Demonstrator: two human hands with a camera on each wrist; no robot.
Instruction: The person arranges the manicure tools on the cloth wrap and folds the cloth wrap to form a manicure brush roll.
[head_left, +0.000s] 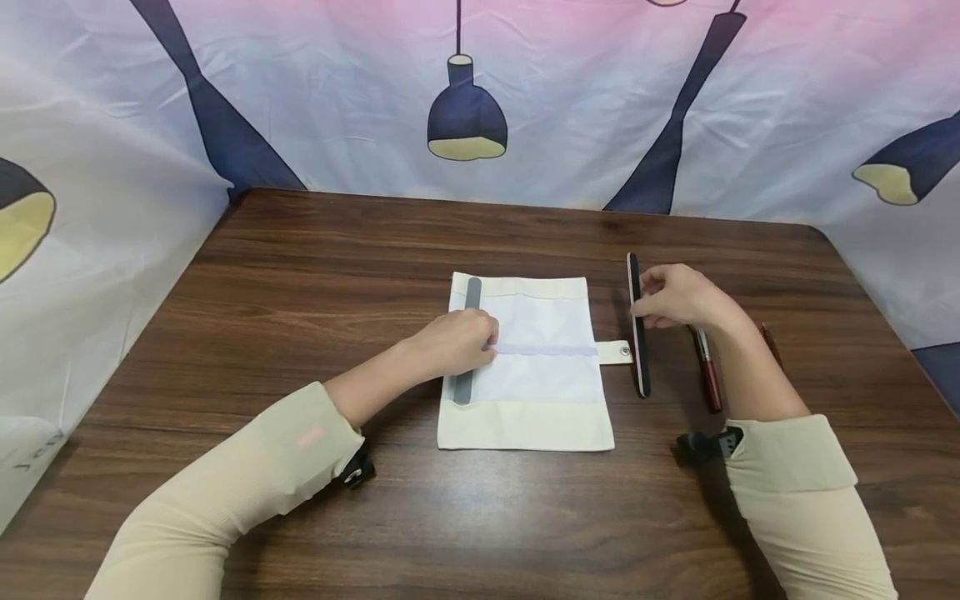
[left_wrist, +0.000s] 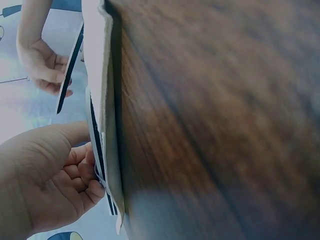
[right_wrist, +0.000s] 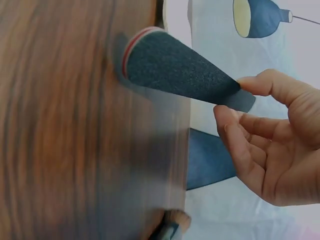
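Observation:
An off-white cloth pouch [head_left: 543, 425] lies opened out on the table, with a pale lavender band [head_left: 543, 350] across its middle. Along its left side rests a grey nail file [head_left: 463, 387]. My left hand [head_left: 459, 343] is over the middle of that file, its thumb and curled fingers gripping it near the band's left end; in the left wrist view a thin loop of band [left_wrist: 98, 173] shows at the fingertips. Right of the pouch, my right hand [head_left: 678, 296] pinches a black nail file [right_wrist: 175, 65] between thumb and fingertips near one end. This file has pale and red edge layers.
A snap tab [head_left: 615, 352] sticks out from the pouch's right edge, close beside the black file. Under the right forearm lie a slim dark-red and silver tool [head_left: 709, 375] and a thin brown one [head_left: 770, 343]. A printed curtain [head_left: 360, 100] hangs behind the brown table [head_left: 300, 275].

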